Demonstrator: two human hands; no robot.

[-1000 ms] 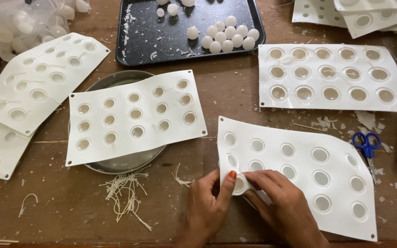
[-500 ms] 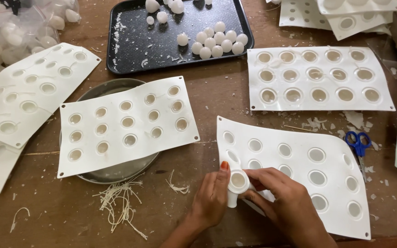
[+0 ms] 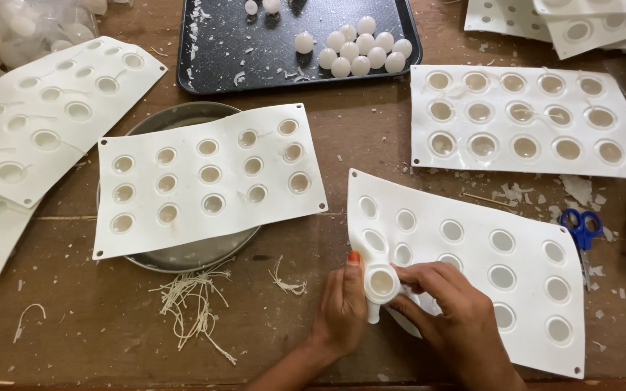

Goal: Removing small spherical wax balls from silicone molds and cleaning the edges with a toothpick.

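Both of my hands grip the near left corner of a white flexible mould sheet (image 3: 516, 268) with round cavities. My left hand (image 3: 342, 304) pinches that corner from the left, thumb up along its edge. My right hand (image 3: 451, 318) presses from the right and below. Between them one cavity is pushed up and bulges, with a pale round wax piece (image 3: 381, 281) showing in it. The other cavities of this sheet look empty.
A black tray (image 3: 219, 58) at the back holds a cluster of white balls (image 3: 364, 51). Another mould (image 3: 208, 177) lies on a round metal dish (image 3: 182, 257). More moulds lie left (image 3: 45, 108) and back right (image 3: 523, 119). Blue scissors (image 3: 581, 228) and loose wick strings (image 3: 190, 297) lie on the wooden table.
The mould's near corner has been folded up and one cavity squeezed out between my fingers. The view has shifted slightly; the other moulds stay put.
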